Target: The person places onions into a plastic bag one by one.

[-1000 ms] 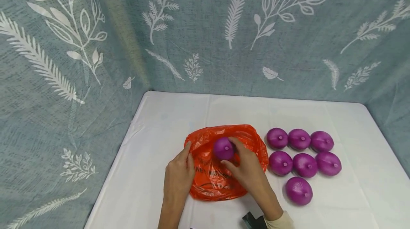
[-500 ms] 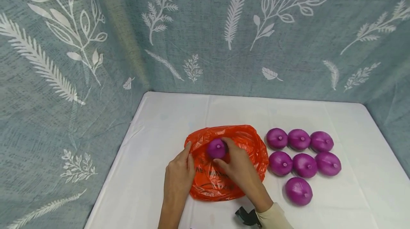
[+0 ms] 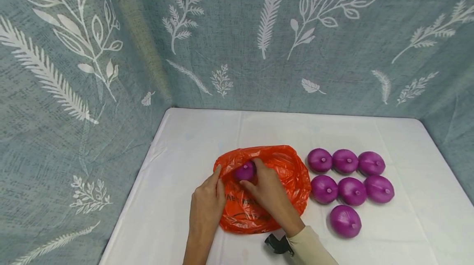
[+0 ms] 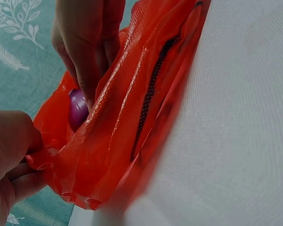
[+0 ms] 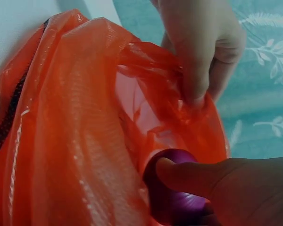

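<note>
A red plastic bag (image 3: 255, 219) with dark print lies on the white table, its mouth gaping. My left hand (image 3: 208, 201) pinches the bag's rim at its left side; the left wrist view shows the plastic (image 4: 99, 165) bunched between finger and thumb. With thumb and fingers my right hand (image 3: 268, 184) holds a purple onion (image 3: 244, 171) inside the bag's mouth, near the left hand. In the right wrist view the thumb presses on the smooth, shiny onion (image 5: 177, 197). Part of the onion is hidden behind the bag's edge in the left wrist view.
Several more purple onions (image 3: 353, 191) sit right of the bag in two rows, with a single onion (image 3: 345, 221) in front of them. A black device (image 3: 277, 244) is at the right wrist. Blue-green leaf-patterned cloth (image 3: 237, 43) hangs behind the white table (image 3: 192, 133).
My right hand has moved left with the onion, from over the middle of the bag into its mouth by the left rim. The left hand keeps its place.
</note>
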`<move>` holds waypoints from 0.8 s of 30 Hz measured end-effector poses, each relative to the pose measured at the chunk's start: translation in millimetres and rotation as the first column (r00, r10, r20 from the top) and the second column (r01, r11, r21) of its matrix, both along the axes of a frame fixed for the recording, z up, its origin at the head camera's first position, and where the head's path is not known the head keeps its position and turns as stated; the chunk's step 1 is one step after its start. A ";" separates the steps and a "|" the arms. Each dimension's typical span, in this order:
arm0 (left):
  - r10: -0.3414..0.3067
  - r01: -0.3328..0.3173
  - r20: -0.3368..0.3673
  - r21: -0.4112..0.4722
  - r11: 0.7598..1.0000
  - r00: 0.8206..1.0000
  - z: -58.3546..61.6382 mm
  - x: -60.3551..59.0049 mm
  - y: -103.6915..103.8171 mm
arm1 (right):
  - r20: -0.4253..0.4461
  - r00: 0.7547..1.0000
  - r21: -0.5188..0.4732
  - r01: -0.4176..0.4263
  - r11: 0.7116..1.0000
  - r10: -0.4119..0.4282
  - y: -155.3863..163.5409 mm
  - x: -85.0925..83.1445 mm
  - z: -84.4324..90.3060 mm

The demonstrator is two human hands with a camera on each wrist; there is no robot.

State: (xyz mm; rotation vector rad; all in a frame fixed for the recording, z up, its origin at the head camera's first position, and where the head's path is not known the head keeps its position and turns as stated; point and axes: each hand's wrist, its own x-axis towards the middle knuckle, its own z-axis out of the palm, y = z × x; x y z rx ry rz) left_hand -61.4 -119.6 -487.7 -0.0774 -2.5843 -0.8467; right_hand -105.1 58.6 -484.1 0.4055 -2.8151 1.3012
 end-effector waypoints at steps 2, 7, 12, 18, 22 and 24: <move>-0.004 0.004 0.004 0.006 1.000 1.000 0.2 0.3 -0.1 | -0.002 1.000 -0.002 0.010 1.000 -0.010 -1.9 -0.7 -1.3; -0.010 0.010 0.015 0.010 1.000 1.000 0.5 0.0 0.5 | 0.004 0.999 -0.022 0.032 0.999 -0.032 -6.0 -3.4 -5.8; -0.006 0.006 0.007 0.000 1.000 1.000 -0.1 -0.6 -0.4 | 0.005 0.999 -0.029 0.046 0.999 -0.046 -10.1 -6.9 -10.7; -0.004 0.004 -0.014 -0.011 1.000 1.000 -1.6 -1.2 -1.1 | -0.004 0.999 -0.021 0.049 0.999 -0.049 -15.2 -9.1 -14.5; -0.011 0.011 -0.019 -0.010 1.000 1.000 -2.6 -1.6 -0.5 | -0.009 0.999 -0.007 0.053 0.999 -0.053 -17.4 -9.0 -15.7; -0.012 0.012 -0.021 -0.008 1.000 1.000 -2.7 -1.8 -0.3 | -0.010 0.998 -0.003 0.057 0.998 -0.057 -17.8 -8.9 -16.2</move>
